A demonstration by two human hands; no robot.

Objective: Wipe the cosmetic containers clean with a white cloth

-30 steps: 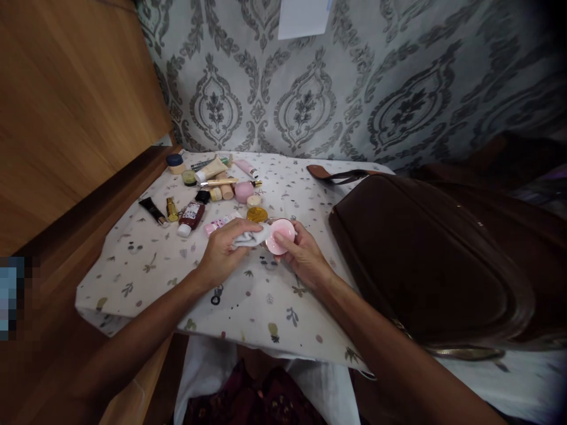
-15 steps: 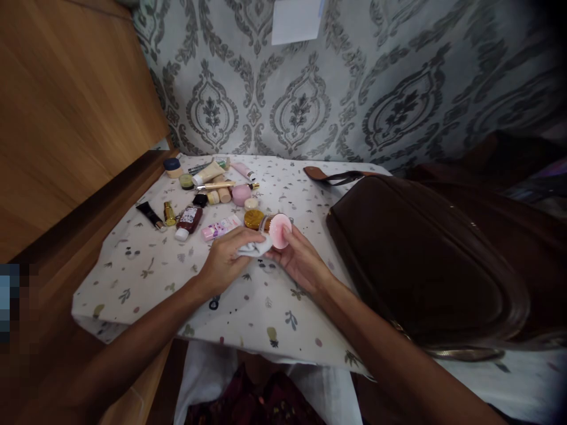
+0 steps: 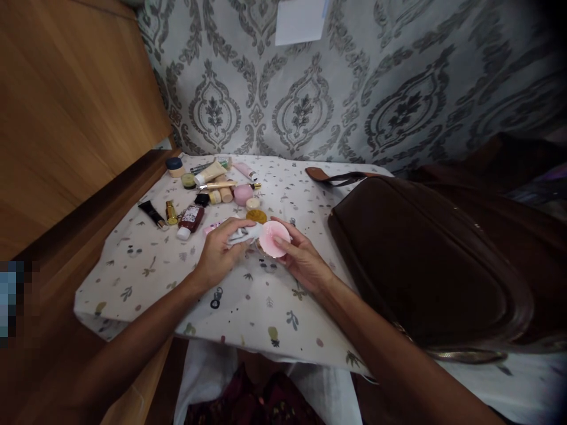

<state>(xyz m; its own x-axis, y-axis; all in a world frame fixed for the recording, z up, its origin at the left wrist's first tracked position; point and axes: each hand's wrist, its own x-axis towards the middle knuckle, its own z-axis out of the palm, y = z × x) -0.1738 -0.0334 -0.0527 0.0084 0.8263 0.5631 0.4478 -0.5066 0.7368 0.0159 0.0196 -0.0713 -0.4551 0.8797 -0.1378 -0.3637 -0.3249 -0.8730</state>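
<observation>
My right hand (image 3: 305,260) is closed around a round jar with a pink lid (image 3: 271,239), the thumb lying on the pink face. A folded pale cloth (image 3: 243,235) is pinched in my left hand (image 3: 221,251), its edge close against the jar's left side. Just behind the hands lies a round amber-gold container (image 3: 256,217). A pink tube (image 3: 211,226) is mostly covered by my left hand. To the left rests a dark red bottle with a white cap (image 3: 191,219).
Several cosmetics crowd the table's back left, among them a cream tube (image 3: 210,172), a pink jar (image 3: 243,194), a gold lipstick tube (image 3: 171,212) and a black tube (image 3: 153,213). A large dark brown bag (image 3: 411,260) takes up the right side. A wooden cabinet (image 3: 80,77) borders the left.
The jar has tilted so its pink face turns more upward, and it sits slightly lower and to the left. The cloth hand has shifted a little left, covering more of the pink tube.
</observation>
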